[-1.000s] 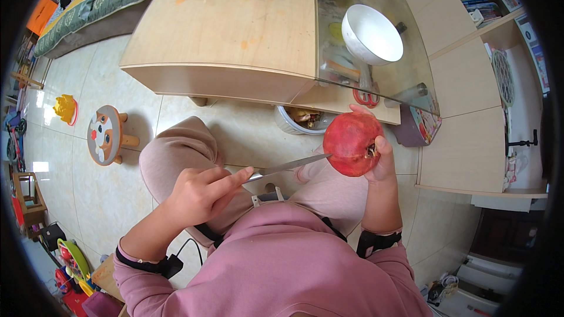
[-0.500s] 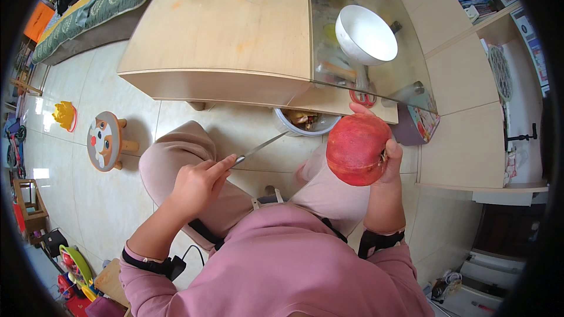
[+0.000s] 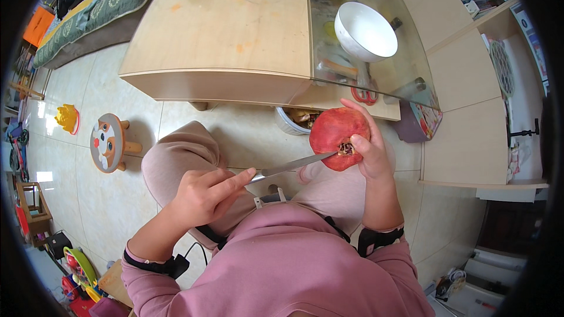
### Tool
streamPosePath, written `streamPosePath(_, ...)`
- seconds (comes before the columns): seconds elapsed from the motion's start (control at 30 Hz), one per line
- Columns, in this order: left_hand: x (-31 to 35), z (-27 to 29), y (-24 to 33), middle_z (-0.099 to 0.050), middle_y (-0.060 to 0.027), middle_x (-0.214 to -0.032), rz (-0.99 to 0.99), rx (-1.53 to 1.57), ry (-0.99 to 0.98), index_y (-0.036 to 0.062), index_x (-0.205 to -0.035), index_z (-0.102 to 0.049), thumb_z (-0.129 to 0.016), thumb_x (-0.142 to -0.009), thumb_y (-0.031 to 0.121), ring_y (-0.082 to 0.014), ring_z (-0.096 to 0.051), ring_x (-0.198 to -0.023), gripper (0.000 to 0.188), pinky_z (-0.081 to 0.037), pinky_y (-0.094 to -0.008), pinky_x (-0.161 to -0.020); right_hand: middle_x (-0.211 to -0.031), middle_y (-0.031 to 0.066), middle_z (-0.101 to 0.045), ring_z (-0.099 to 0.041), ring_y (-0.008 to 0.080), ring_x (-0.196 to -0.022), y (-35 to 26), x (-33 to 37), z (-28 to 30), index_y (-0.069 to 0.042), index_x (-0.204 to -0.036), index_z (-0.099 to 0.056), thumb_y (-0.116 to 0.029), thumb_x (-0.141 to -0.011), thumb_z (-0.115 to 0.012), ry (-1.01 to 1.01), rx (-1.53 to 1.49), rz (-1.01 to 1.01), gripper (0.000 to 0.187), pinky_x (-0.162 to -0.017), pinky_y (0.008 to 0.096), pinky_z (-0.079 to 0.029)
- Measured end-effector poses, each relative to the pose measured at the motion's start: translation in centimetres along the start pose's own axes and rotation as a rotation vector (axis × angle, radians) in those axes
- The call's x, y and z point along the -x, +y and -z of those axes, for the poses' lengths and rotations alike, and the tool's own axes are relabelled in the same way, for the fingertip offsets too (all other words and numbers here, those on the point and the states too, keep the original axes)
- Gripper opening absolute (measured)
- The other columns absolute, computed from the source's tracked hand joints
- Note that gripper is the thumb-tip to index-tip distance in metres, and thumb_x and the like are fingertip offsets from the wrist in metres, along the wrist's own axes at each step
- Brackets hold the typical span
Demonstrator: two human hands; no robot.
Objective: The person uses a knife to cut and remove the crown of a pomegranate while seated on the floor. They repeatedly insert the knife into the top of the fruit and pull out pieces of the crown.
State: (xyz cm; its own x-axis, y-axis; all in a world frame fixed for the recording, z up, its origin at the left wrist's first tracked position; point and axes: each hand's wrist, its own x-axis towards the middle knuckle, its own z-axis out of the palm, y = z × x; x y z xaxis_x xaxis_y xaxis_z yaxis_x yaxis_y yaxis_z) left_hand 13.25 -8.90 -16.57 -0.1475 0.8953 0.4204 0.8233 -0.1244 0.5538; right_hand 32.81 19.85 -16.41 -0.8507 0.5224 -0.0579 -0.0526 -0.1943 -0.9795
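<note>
In my right hand (image 3: 373,151) is a large red pomegranate (image 3: 335,132), held up above my right thigh. Its crown end, dark and ragged, faces down toward me, with my thumb beside it. My left hand (image 3: 212,194) grips the handle of a knife (image 3: 296,164), index finger stretched along the top. The blade points right, and its tip meets the pomegranate at the edge of the crown; whether it has gone into the skin I cannot tell.
Ahead stands a wooden table (image 3: 217,29) with a glass top (image 3: 329,41) at its right, bearing a white bowl (image 3: 365,32). Below, a bin (image 3: 289,123) holds scraps. Red-handled scissors (image 3: 365,95) lie under the glass. At left are a dog-face stool (image 3: 107,142) and yellow toy crown (image 3: 67,118).
The pomegranate has moved left and been turned so its crown faces me. The knife has swung from pointing up toward the bin to pointing right, its tip now at the fruit.
</note>
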Motion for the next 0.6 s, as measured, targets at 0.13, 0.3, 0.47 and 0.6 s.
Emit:
streamPosePath(0.13,0.10,-0.06,0.02,-0.066,-0.0041,-0.075,0.007,-0.036,-0.010,0.0093,-0.129,-0.069,-0.079,-0.078,0.004,-0.0221,-0.062,-0.057,0.052,-0.049,-0.0337,-0.048,-0.124,0.0089,-0.061,-0.058,0.0151,-0.115,-0.28,0.06,-0.16,-0.002,-0.148,-0.049,-0.018,-0.083,-0.074,0.016,0.123,0.023,0.071,-0.103,0.0316,-0.046)
streamPosePath(0.3,0.06,-0.16,0.01,-0.066,-0.0046,-0.076,-0.001,-0.053,-0.005,0.0091,-0.129,-0.069,-0.078,-0.079,0.004,-0.0224,-0.063,-0.058,0.052,-0.050,-0.0335,-0.049,-0.124,0.0092,-0.061,-0.059,0.0151,-0.113,-0.72,0.05,-0.44,-0.002,-0.146,-0.050,-0.017,-0.082,-0.075,0.037,0.217,0.034,0.070,-0.101,0.0320,-0.048)
streamPosePath(0.47,0.14,-0.06,0.18,-0.066,-0.0050,-0.076,0.023,-0.054,-0.020,0.0089,-0.129,-0.069,-0.078,-0.080,0.004,-0.0226,-0.063,-0.058,0.050,-0.050,-0.0335,-0.049,-0.123,0.0099,-0.062,-0.060,0.0157,-0.112,-0.95,-0.02,-0.77,-0.002,-0.146,-0.051,-0.019,-0.082,-0.076,0.051,0.250,0.049,0.070,-0.101,0.0319,-0.048)
streamPosePath(0.6,0.09,-0.06,0.18,-0.066,-0.0051,-0.075,0.039,-0.046,-0.029,0.0089,-0.129,-0.069,-0.077,-0.080,0.004,-0.0229,-0.063,-0.057,0.049,-0.050,-0.0343,-0.049,-0.122,0.0097,-0.063,-0.061,0.0155,-0.110,-0.90,-0.04,-0.81,-0.002,-0.145,-0.051,-0.020,-0.083,-0.075,0.045,0.240,0.051,0.069,-0.100,0.0320,-0.048)
